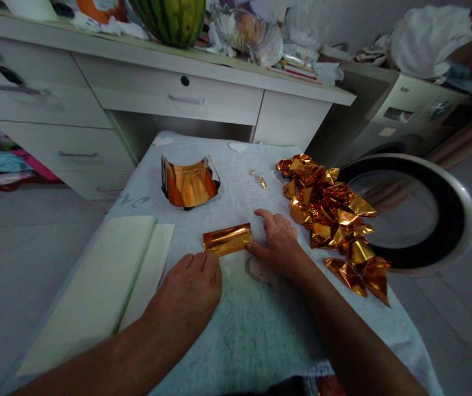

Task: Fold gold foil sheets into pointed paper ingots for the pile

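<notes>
The gold sheet [227,238] lay on the cloth [236,319], the right hand [282,245], fingers apart, thumbing its edge, seemingly to steady it; whether the curled left hand [196,281] pinched its corner, I couldn't tell

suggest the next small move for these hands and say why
Probably lift and curl the near edge of the gold foil sheet: the left hand is at its near left corner, the right hand has its thumb by the right end, and it lies fairly flat, unlike the bulky foil pieces at right.
</notes>
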Tool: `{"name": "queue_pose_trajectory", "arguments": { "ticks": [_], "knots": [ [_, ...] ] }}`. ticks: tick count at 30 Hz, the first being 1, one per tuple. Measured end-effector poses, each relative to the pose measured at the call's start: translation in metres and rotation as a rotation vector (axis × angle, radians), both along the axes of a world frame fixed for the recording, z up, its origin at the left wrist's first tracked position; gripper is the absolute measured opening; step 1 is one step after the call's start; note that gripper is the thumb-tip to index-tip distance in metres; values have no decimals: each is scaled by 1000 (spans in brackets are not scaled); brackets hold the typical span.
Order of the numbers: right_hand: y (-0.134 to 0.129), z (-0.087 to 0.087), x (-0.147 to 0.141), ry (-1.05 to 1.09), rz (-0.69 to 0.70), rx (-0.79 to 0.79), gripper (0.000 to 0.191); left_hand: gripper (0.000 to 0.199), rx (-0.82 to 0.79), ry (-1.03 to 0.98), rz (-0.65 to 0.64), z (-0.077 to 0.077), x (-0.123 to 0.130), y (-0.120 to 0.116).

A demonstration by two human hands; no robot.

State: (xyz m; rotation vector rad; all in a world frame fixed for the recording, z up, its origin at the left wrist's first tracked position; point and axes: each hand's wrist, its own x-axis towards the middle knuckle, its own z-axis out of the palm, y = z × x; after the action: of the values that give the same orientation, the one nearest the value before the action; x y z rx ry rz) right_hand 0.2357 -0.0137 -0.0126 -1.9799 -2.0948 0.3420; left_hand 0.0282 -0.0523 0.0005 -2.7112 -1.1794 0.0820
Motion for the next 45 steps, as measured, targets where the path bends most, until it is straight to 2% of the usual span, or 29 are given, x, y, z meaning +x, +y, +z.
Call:
{"name": "queue_pose_trajectory", "arguments": {
  "ticks": [7,12,15,20,25,29,32,37,42,45],
  "knots": [
    [1,3,9,31,33,-26,70,26,-31,31,15,1,1,1],
    [0,1,10,126,40,32,64,25,-25,11,-6,-1,1,0],
    [-2,-2,-1,171,82,114,63,25,-15,3,1,-1,2,0],
    [-4,-9,-28,59,127,197,77,30,4,34,-11,-3,2,0],
    [-1,-13,-33,-8,150,163,82,31,-46,36,30,2,0,2],
    [0,-13,-30,-11,157,135,83,32,-84,64,119,10,-2,2],
    [0,-12,-30,-11,155,126,84,33,-112,70,103,11,-1,-1],
    [0,-11,-31,-14,155,123,84,30,-59,28,103,11,-3,-4],
    [0,-12,-30,-17,157,133,85,26,-4,-13,172,12,-7,1],
    [0,-13,-31,-21,160,137,86,28,32,-120,42,3,-5,4]
  ]
}}
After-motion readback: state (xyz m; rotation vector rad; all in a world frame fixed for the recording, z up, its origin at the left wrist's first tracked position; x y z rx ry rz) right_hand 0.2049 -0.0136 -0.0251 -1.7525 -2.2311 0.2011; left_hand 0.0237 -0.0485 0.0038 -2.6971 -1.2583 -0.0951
